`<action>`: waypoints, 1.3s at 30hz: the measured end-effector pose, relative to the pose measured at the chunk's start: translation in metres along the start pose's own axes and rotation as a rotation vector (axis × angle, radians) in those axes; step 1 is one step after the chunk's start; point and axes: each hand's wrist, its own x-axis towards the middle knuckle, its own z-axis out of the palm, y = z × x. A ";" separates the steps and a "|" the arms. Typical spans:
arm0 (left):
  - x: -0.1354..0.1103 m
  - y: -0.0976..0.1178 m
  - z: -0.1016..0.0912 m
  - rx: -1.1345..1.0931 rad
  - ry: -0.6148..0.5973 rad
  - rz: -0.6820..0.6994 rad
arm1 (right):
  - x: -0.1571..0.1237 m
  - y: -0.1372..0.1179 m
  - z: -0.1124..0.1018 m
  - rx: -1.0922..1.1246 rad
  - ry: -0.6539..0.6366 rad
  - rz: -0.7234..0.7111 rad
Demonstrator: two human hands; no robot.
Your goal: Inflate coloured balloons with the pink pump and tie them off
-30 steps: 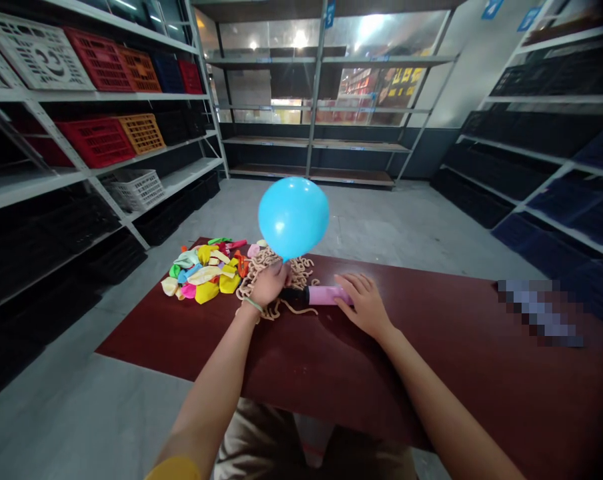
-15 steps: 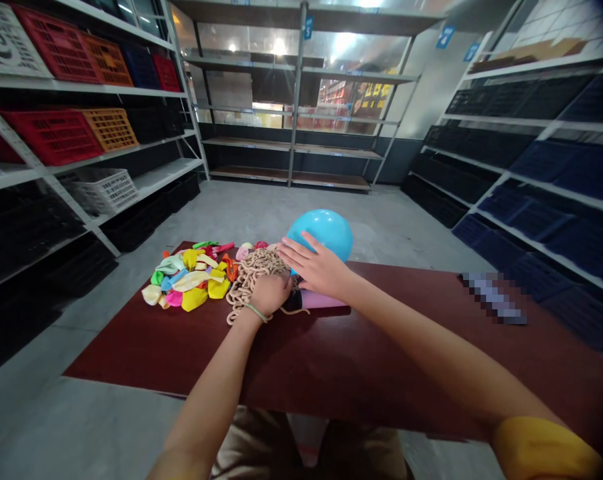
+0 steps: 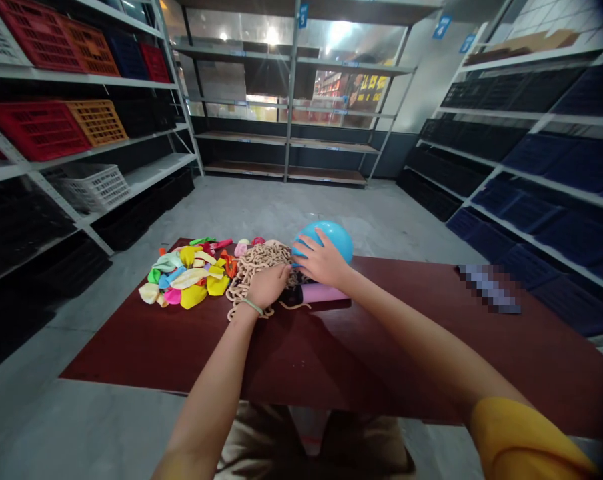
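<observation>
Our right hand (image 3: 322, 261) lay over the near side of the blue balloon (image 3: 332, 239), its fingers (image 3: 309, 248) spread wide and curved against the skin, not closed around it. The balloon sat just beyond those fingers, over the far edge of the table (image 3: 146, 347), and we could not tell whether it touched the top. Our left hand (image 3: 267, 287) rested palm down on a tangled heap of tan cord (image 3: 254, 277), its fingers bent out of sight among the loops, so we could not tell whether they had hold of any. The hands were close together, with a pink tube (image 3: 324, 293) and its black end (image 3: 292, 297) just below the right hand, beside the cord. Left of the cord lay a pile of deflated balloons (image 3: 186, 279) in many colours. Shelves (image 3: 287, 100) stood beyond the table, with red and orange crates (image 3: 36, 123) on those to our left.
</observation>
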 end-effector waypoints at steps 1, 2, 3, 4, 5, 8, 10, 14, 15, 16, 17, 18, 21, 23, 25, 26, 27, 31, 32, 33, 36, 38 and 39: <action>0.001 -0.002 0.001 -0.073 0.015 -0.005 | 0.000 0.001 0.000 -0.009 0.011 0.003; 0.002 -0.004 0.002 -0.145 0.036 -0.013 | -0.001 0.002 0.000 -0.018 0.021 0.007; 0.004 -0.006 0.004 -0.214 0.065 -0.025 | -0.001 0.003 -0.001 -0.025 0.033 0.011; 0.006 -0.008 0.006 -0.278 0.096 -0.041 | -0.003 0.003 -0.002 -0.028 0.046 0.020; 0.007 -0.010 0.008 -0.341 0.125 -0.059 | -0.004 0.003 -0.004 -0.023 0.060 0.032; 0.010 -0.014 0.011 -0.516 0.142 -0.119 | -0.008 0.001 -0.011 0.045 0.110 0.066; 0.010 -0.013 0.011 -0.620 0.109 -0.127 | -0.011 -0.002 -0.017 0.098 0.132 0.072; 0.007 -0.008 0.007 -0.853 0.058 -0.140 | -0.016 -0.008 -0.029 0.107 0.118 0.076; 0.007 -0.007 0.005 -0.881 0.057 -0.150 | -0.017 -0.010 -0.032 0.100 0.106 0.079; 0.006 -0.005 0.003 -0.882 0.062 -0.156 | -0.019 -0.011 -0.034 0.097 0.096 0.084; 0.006 -0.005 0.002 -0.862 0.072 -0.160 | -0.022 -0.013 -0.035 0.099 0.093 0.089; 0.006 -0.004 0.000 -0.834 0.080 -0.165 | -0.026 -0.016 -0.035 0.106 0.096 0.095; 0.006 -0.005 -0.002 -0.777 0.075 -0.178 | -0.041 -0.029 -0.029 0.136 0.127 0.126; 0.006 -0.008 0.001 -0.777 0.057 -0.173 | -0.052 -0.042 -0.023 0.150 0.136 0.125; 0.007 -0.010 0.005 -0.824 0.047 -0.172 | -0.061 -0.057 -0.017 0.154 0.114 0.076; 0.008 -0.012 0.008 -0.860 0.038 -0.176 | -0.064 -0.064 -0.015 0.147 0.097 0.050; 0.008 -0.013 0.010 -0.895 0.028 -0.186 | -0.066 -0.070 -0.012 0.140 0.085 0.034; 0.009 -0.016 0.013 -0.961 -0.014 -0.210 | -0.067 -0.088 -0.003 0.130 0.080 0.052; 0.009 -0.017 0.013 -0.966 -0.020 -0.213 | -0.065 -0.090 0.000 0.140 0.080 0.060; 0.009 -0.017 0.013 -0.969 -0.025 -0.215 | -0.064 -0.092 0.003 0.158 0.076 0.066; 0.010 -0.017 0.012 -0.980 -0.045 -0.229 | -0.061 -0.096 0.007 0.236 0.074 0.086; 0.010 -0.017 0.012 -1.003 -0.057 -0.237 | -0.059 -0.096 0.005 0.278 0.072 0.100; 0.010 -0.017 0.012 -1.017 -0.061 -0.240 | -0.058 -0.096 0.001 0.299 0.068 0.107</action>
